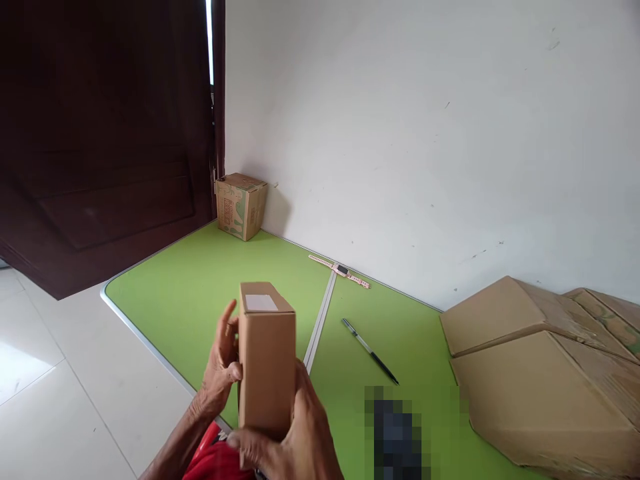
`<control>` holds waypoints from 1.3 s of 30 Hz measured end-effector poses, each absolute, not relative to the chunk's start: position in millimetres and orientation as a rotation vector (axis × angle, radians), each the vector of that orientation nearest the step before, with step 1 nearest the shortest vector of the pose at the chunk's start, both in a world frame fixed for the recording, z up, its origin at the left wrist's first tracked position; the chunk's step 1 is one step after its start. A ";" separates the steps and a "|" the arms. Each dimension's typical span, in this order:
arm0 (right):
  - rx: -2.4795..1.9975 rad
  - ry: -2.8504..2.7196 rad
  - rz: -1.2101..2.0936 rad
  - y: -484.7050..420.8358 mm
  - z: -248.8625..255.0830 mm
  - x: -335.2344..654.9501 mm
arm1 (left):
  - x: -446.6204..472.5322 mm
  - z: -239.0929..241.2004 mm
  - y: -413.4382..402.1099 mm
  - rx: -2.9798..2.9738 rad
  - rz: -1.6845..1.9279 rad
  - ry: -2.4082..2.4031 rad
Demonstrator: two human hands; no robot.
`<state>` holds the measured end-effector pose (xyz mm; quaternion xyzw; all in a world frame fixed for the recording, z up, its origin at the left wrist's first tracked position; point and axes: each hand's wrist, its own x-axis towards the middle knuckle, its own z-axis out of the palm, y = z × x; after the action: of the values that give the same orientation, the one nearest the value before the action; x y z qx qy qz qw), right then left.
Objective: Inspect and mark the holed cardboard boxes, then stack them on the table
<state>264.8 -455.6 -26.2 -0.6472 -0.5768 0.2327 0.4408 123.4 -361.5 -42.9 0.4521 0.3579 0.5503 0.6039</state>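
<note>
A small plain cardboard box (pixel 267 363) with a white label on its top stands upright between my hands, held over the near edge of a green table (pixel 195 293). My left hand (pixel 220 370) presses against the box's left side, thumb raised. My right hand (pixel 295 433) wraps the lower right corner from below and behind. Both hands grip the box.
A small printed carton (pixel 241 205) sits in the far table corner by a dark wooden door (pixel 100 133). A pink watch (pixel 341 269) lies by the white wall and a pen (pixel 370 351) lies mid-table. Large flattened cardboard boxes (pixel 540 373) fill the right side. A blurred dark object (pixel 400 437) lies near me.
</note>
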 end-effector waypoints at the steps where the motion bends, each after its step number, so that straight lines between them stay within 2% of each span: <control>1: -1.622 -1.371 0.582 -446.0 -23.6 269.8 | 122.2 -44.3 -353.2 1.124 1.375 0.865; 4: -1.581 -1.298 0.500 -421.5 -25.2 286.2 | 115.5 -54.7 -337.1 1.437 1.596 1.026; 6: -1.489 -1.356 0.538 -412.1 -35.0 298.4 | 109.4 -65.4 -336.3 1.620 1.598 1.103; 10: -1.477 -1.420 0.694 -414.2 -69.5 320.8 | 98.5 -86.6 -347.7 1.814 1.421 1.226; 15: -1.587 -1.406 0.597 -408.0 -106.8 321.3 | 88.3 -104.9 -337.2 1.911 1.136 1.350; 18: -1.523 -1.461 0.541 -361.6 -112.0 297.9 | 70.6 -109.3 -296.1 1.869 1.106 1.477; 22: -1.414 -1.539 0.483 -257.2 -115.5 251.7 | 37.9 -107.0 -203.6 1.829 1.104 1.594; 28: -1.507 -1.592 0.457 -124.6 -129.5 205.9 | 26.2 -102.5 -78.8 1.798 1.052 1.808; 39: -1.577 -1.833 0.518 -76.6 -117.2 214.8 | 56.6 -96.4 -19.9 1.909 0.815 2.135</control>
<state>214.8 -76.6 -117.2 -0.6023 -0.7003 0.1979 0.3281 56.6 -19.9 -96.4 0.6389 0.7146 0.2729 0.0816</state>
